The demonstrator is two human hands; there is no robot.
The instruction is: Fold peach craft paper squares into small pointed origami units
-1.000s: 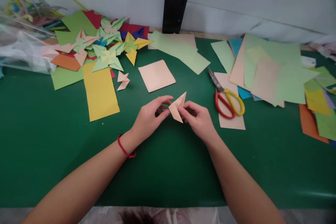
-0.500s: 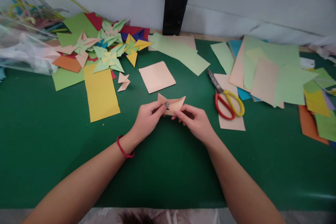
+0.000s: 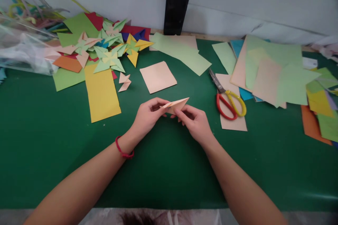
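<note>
A folded piece of pale pink paper [image 3: 177, 104] is held up between my two hands, above the green tabletop [image 3: 169, 168]. My left hand [image 3: 148, 117] pinches its left end, the thumb partly tucked behind a fold. At the lower right, my right hand [image 3: 194, 119] grips it between thumb and fingers. One point of the paper juts up to the right. Just beyond lies a stack of square pink sheets [image 3: 158, 77]. To its left rests a small folded pink paper piece [image 3: 124, 82].
Scissors [image 3: 228, 102] with one red and one yellow handle lie on a pink sheet at right. Loose green and pink sheets [image 3: 287, 77] spread behind them. A yellow sheet [image 3: 102, 95], folded paper stars [image 3: 109, 58] and a plastic bag [image 3: 26, 49] are at left.
The left flap that stood up from the folded paper has come down, and the paper now looks narrower. My left thumb has shifted behind its edge. Both hands remain in nearly the same place.
</note>
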